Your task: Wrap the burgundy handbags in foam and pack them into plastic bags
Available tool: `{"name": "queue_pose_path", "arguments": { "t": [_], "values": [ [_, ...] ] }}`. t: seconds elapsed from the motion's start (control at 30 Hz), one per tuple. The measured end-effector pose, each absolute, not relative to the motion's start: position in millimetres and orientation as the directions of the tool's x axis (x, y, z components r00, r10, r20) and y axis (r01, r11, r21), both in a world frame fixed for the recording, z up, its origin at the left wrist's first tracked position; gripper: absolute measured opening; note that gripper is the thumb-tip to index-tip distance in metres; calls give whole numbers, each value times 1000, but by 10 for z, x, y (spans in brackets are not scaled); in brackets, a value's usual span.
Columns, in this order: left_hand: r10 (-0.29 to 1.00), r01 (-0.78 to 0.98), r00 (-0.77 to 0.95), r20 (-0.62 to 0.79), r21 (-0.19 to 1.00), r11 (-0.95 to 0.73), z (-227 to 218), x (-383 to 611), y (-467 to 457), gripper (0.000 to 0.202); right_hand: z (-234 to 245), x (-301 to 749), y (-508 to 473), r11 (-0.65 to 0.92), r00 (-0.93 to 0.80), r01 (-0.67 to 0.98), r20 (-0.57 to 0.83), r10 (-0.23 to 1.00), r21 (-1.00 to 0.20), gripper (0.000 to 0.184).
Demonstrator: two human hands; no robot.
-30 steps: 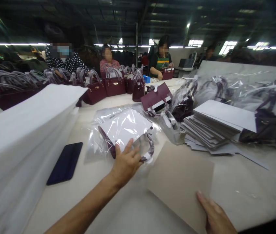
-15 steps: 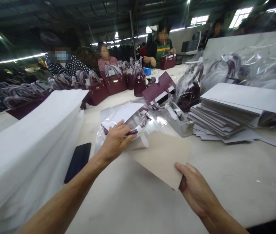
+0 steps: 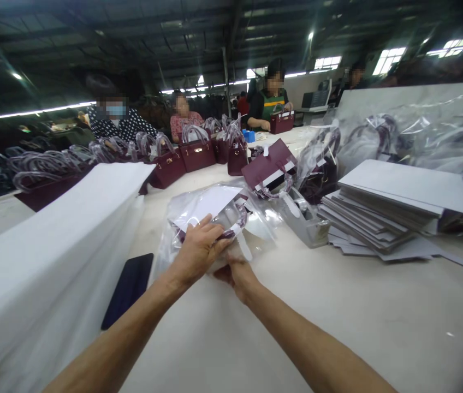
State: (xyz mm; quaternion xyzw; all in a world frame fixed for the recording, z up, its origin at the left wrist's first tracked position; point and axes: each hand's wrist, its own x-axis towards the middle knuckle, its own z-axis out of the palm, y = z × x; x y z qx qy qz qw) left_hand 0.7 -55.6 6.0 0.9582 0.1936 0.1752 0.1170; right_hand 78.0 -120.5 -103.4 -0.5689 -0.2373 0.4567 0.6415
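The bag lies on its side near the middle of the worktop, in clear plastic, with a white card over it and its wrapped handles toward the right. The left hand rests over its near edge, fingers slightly spread, thumb by the handles; I cannot tell whether it grips them. The right hand is just beside it at the plastic's near edge, fingers bent and partly hidden (what they pinch, if anything, I cannot tell).

To the left are a phone and a tall pile of white sheets; to the right, a tape dispenser and stacked cards. Behind stands a row of maroon bags, and three people sit or stand beyond.
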Motion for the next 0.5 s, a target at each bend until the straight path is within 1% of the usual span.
{"name": "queue_pose_path", "arguments": {
  "t": [0.07, 0.13, 0.2, 0.23, 0.27, 0.3, 0.33, 0.37, 0.4, 0.43, 0.47, 0.5],
  "values": [
    [392, 298, 863, 319, 305, -904, 153, -24, -438, 24, -985, 899, -1230, -116, 423, -132, -162, 892, -984, 49],
    [380, 268, 863, 334, 334, -904, 268, -81, -296, 25, -867, 1116, -1319, -117, 365, 109, -70, 929, -987, 51],
    [390, 255, 854, 344, 377, -891, 386, -149, -142, 26, -697, 1396, -1393, -51, 282, 324, 45, 958, -945, 46],
    [399, 248, 847, 351, 402, -881, 443, -182, -64, 26, -605, 1543, -1406, 0, 219, 456, 112, 969, -890, 52],
    [408, 242, 840, 357, 427, -871, 498, -211, 13, 26, -513, 1684, -1396, 61, 132, 616, 180, 975, -785, 63],
    [420, 236, 831, 364, 453, -860, 553, -237, 89, 26, -424, 1815, -1365, 123, 31, 767, 228, 973, -630, 69],
    [432, 232, 825, 365, 478, -847, 611, -260, 164, 26, -335, 1930, -1314, 180, -72, 878, 249, 966, -443, 63],
    [444, 229, 819, 364, 502, -834, 674, -279, 236, 27, -239, 2026, -1251, 225, -161, 939, 248, 955, -258, 48],
    [451, 226, 819, 356, 522, -822, 747, -298, 306, 28, -130, 2101, -1181, 262, -231, 959, 234, 944, -111, 31],
    [454, 224, 820, 349, 535, -815, 831, -318, 372, 29, -1, 2153, -1112, 289, -276, 957, 219, 936, -32, 20],
    [462, 228, 814, 352, 538, -812, 930, -342, 430, 30, 154, 2182, -1053, 311, -298, 950, 212, 931, -26, 19],
    [469, 229, 807, 360, 540, -810, 1044, -371, 479, 32, 335, 2189, -1010, 344, -338, 939, 206, 918, 9, 20]
  ]
}}
